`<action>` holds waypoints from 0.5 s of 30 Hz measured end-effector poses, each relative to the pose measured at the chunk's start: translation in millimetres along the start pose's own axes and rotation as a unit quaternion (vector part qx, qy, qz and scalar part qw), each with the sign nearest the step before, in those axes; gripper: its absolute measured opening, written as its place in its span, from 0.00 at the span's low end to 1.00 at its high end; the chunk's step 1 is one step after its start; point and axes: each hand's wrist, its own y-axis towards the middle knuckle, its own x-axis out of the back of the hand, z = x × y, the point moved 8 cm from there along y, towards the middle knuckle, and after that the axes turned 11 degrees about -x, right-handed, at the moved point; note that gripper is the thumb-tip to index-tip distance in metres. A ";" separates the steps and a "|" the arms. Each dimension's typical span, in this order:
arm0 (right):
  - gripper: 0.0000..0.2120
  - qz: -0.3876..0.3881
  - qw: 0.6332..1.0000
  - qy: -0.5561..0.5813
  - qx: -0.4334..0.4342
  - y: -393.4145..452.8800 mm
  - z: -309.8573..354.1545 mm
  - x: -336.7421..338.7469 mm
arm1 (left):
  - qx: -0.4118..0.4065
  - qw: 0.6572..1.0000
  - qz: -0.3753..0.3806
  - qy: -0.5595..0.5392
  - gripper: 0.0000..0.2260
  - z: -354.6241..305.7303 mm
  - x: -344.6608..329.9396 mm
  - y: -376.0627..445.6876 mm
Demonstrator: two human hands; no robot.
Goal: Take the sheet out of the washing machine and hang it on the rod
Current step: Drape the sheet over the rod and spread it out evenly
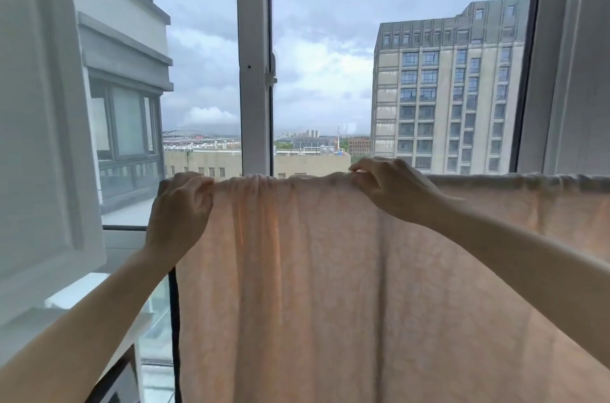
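pale peach patterned cotton sheet (330,287) drapes mid-frame, top edge bunched, rod hidden | my left hand (180,208) grips its left end | my right hand (392,188) pinches the fold right of centre

Window (396,56) fills the view, framed in white. Vertical white mullion (252,72) runs from 12 o'clock down to centre, with a small latch on its right edge. Hinged sash (43,138) stands swung open at 9 o'clock. Pale curtain (574,66) hangs at 3 o'clock. Daylight is diffuse; overcast sky (323,23) with grey-white cloud. Outside: grey apartment block (125,72) close by at 10 o'clock, tall beige multi-storey building (452,89) at 2 o'clock, low rooftops (204,152) and distant skyline near centre.
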 end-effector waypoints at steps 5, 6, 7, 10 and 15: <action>0.12 -0.026 0.999 -0.019 0.034 9.5 17.8 -14.7 | 0.099 0.990 -0.087 -0.045 0.16 29.6 14.8 -18.7; 0.12 -0.029 0.999 -0.017 0.033 12.3 18.1 -15.1 | 0.128 0.984 -0.104 -0.065 0.20 32.4 16.3 -21.2; 0.12 -0.028 0.999 -0.013 0.033 14.3 19.2 -14.8 | 0.172 0.975 -0.109 -0.094 0.25 38.6 14.3 -23.2; 0.13 -0.031 0.999 -0.012 0.040 16.5 25.1 -14.9 | 0.323 0.922 -0.050 -0.207 0.33 61.3 -10.3 -34.1; 0.12 -0.056 0.997 -0.034 0.041 23.7 33.7 -18.0 | 0.283 0.932 -0.031 -0.223 0.24 36.1 -17.6 -38.3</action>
